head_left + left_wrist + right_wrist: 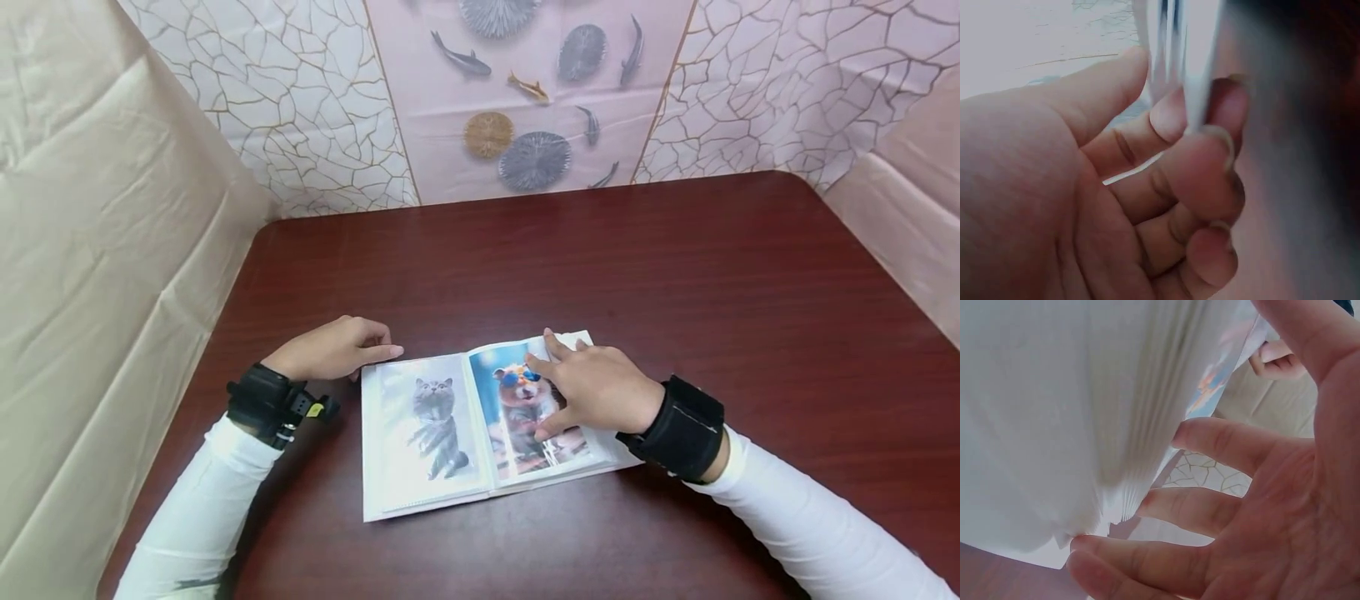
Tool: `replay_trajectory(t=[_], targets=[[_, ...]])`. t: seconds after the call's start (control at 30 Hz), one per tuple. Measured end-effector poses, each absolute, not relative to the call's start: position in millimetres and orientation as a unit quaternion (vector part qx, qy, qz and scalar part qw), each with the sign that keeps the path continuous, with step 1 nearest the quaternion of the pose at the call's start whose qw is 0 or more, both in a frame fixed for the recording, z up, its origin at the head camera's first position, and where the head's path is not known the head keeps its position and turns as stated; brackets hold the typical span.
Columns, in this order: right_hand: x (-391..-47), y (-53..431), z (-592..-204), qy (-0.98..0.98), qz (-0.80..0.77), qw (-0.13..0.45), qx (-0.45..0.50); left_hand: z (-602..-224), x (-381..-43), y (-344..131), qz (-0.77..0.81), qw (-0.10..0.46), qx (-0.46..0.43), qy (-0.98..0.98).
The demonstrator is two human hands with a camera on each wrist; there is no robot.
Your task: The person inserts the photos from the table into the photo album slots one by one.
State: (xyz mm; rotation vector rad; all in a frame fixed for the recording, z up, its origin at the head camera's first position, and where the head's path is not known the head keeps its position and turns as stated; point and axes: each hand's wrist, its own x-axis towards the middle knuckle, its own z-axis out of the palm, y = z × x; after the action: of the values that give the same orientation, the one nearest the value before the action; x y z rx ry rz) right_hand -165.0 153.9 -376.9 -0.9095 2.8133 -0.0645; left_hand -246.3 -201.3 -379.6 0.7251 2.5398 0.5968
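Observation:
A photo album (pixel 371 442) lies spread on the table with a picture in each side. The left page shows a grey cat (pixel 435 417), the right page an animal in blue sunglasses (pixel 517 400), partly covered. At the upper left corner, my left hand (pixel 341 346) holds the album's edge; the left wrist view has curled fingers (pixel 1204 172) around the white edge. My right hand (pixel 600 387) rests across the right page with fingers spread. In the right wrist view, its fingertips (pixel 1182 434) touch a stack of page edges (pixel 1147 425).
The album sits near the front of a dark red-brown wooden table (pixel 525 267). Behind the table hangs a patterned cloth (pixel 525 108). Pale fabric (pixel 112 250) covers the left side, and more hangs at the right (pixel 915 200).

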Motion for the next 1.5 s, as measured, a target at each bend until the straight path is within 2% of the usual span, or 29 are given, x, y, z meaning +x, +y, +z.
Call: replay_trajectory(t=[0.3,0.53,0.8,0.97,1.5], targets=[[-166,155,-375,0.946,-0.020,0.095,-0.308,-363,-243,-200,0.324,0.154,0.315,0.879],[-166,155,-374,0.946,-0.029,0.118,-0.300,-361,-240,-189,0.400,0.139,0.316,0.849],[-168,156,-375,0.942,-0.045,0.108,-0.315,-371,-236,-172,0.494,0.174,0.323,0.788],[-170,155,-376,0.939,-0.060,0.113,-0.321,-382,-236,-158,0.499,0.191,0.346,0.772],[-174,154,-377,0.932,-0.107,0.128,-0.320,-397,-239,-125,0.520,0.168,0.324,0.772]])
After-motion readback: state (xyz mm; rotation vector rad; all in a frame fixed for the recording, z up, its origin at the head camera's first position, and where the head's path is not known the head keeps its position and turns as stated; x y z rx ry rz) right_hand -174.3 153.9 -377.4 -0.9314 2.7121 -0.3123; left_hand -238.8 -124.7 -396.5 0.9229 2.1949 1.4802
